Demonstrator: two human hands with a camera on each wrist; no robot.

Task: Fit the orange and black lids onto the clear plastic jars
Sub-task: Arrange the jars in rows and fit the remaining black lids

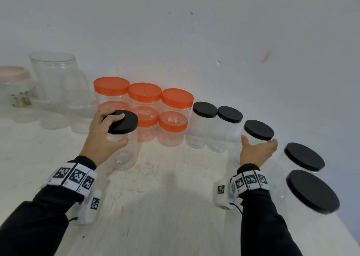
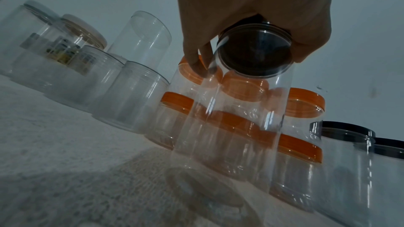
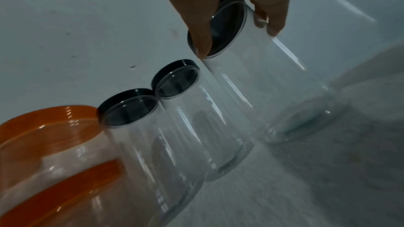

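Observation:
My left hand (image 1: 109,133) grips a tall clear jar (image 1: 124,154) just under its black lid (image 1: 121,122), fingers over the lid's edge and thumb on the jar wall; the left wrist view shows the same jar (image 2: 229,127) and lid (image 2: 255,53) from below. My right hand (image 1: 257,148) holds another clear jar (image 3: 273,92) right below its black lid (image 1: 259,130), thumb on the left and fingers on the right. Two more black-lidded jars (image 1: 205,109) stand between my hands. Several orange-lidded jars (image 1: 145,92) stand in two rows behind.
Lidless clear containers (image 1: 52,76) and a pink-lidded jar (image 1: 14,74) crowd the back left by the wall. Two black-lidded jars (image 1: 303,156) stand at the right, near the table's edge. The white table (image 1: 165,197) runs bare between my forearms.

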